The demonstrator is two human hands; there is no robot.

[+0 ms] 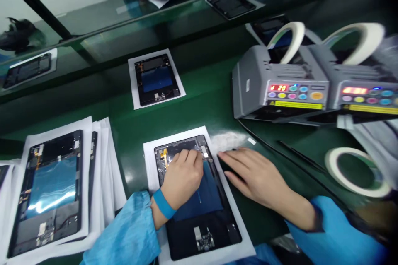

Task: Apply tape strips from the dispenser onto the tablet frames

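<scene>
An opened tablet [199, 223] lies on a white sheet [245, 248] in front of me, its circuit boards, orange flex cable and blue-covered battery showing. Over its upper half is my left hand [185, 178], fingers curled and pressed together. Whatever they may pinch is hidden beneath them. My right hand [255, 176] rests by the tablet's right edge, palm down, fingers stretched out with the thumb apart. A dark patch lies under those fingertips, and I cannot make out what it is. A small white strip [251, 141] sits on the table just beyond them.
Stacked tablets with white sheets [51, 190] stand at the left. Another opened tablet [157, 78] lies ahead. Two tape dispensers [280, 87] occupy the right, with a tape roll [357, 172], a black cable and dark tweezers [300, 155] nearby. Across the shelf, a person handles a tablet.
</scene>
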